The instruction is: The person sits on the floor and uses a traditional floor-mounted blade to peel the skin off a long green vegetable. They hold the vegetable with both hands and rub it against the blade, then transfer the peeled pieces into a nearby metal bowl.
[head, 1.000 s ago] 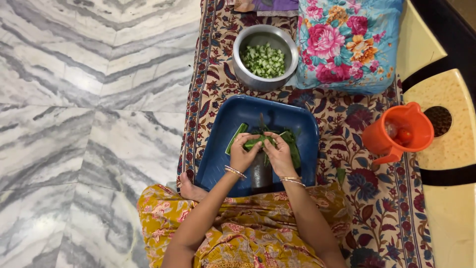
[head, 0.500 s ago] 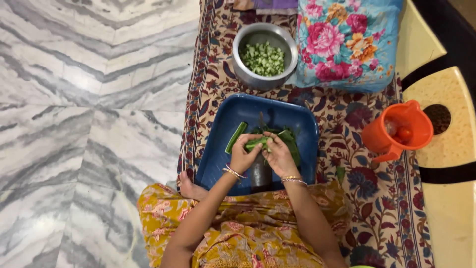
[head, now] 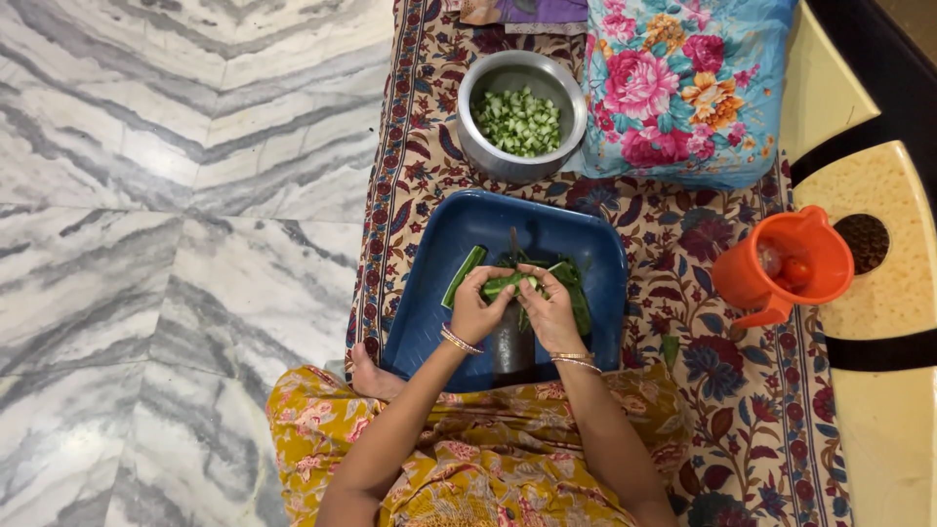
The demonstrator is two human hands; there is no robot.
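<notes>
Nearest the camera, lap: yellow floral garment (head: pixel 468 459), bare foot (head: pixel 369 374) just left of tray edge.
Left hand: (head: pixel 477 304) bangled at wrist, fingers curled and clamped on left end of green vegetable piece (head: pixel 508 284).
Right hand: (head: pixel 551 307) bangled too, fingers closed on right end of same piece; both hands touching, thumbs on top.
Green vegetable piece: held level between both hands, over middle of blue tray (head: pixel 444 322), above upright blade (head: pixel 514 244) of floor cutter.
Cutter base: dark block (head: pixel 513 349) under the wrists, resting in tray.
Tray contents: long green strip (head: pixel 465 274) lying left of hands; heap of green peels (head: pixel 576 288) right of hands.
Underlay: patterned floral mat (head: pixel 742 390) beneath tray; grey-veined marble floor (head: pixel 176 254) to the left.
Right of tray: orange plastic jug (head: pixel 781 265), red tomatoes inside, well apart from hands.
Beyond tray: steel bowl (head: pixel 520 109) holding small diced green pieces, just beside tray's far rim.
Farthest: blue flowered pillow (head: pixel 683 83), touching bowl's right side.
</notes>
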